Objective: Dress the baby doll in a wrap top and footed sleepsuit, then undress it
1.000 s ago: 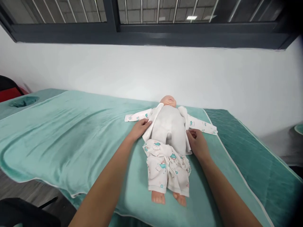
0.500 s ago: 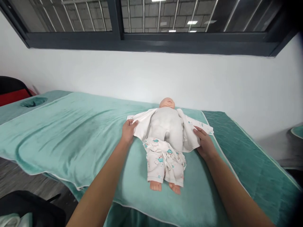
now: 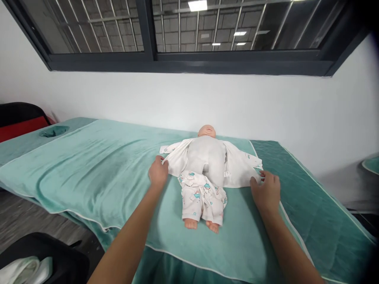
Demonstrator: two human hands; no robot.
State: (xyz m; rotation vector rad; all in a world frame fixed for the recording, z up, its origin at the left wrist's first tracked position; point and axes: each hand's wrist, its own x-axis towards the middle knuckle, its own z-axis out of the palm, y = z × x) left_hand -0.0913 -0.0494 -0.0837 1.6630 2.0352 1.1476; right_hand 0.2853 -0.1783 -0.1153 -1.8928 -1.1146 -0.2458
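Observation:
A baby doll (image 3: pixel 205 157) lies on its back on a teal towel (image 3: pixel 97 173), head towards the wall. It wears printed white trousers (image 3: pixel 203 199), and a white printed shirt (image 3: pixel 241 169) lies spread open under its bare torso. My left hand (image 3: pixel 158 173) pinches the shirt's left flap at its lower corner. The fingers of my right hand (image 3: pixel 266 189) are closed on the lower corner of the right flap, which is pulled out flat to the side.
The towel covers a padded teal table (image 3: pixel 310 197) that runs along a white wall under a dark-framed window. A red and black chair (image 3: pixel 20 122) stands at the far left. A dark seat with folded white cloth (image 3: pixel 26 268) is at the bottom left.
Both hands have drawn the shirt's flaps outward, away from the doll's torso, so the shirt now lies wide open. The view has tilted upward a little.

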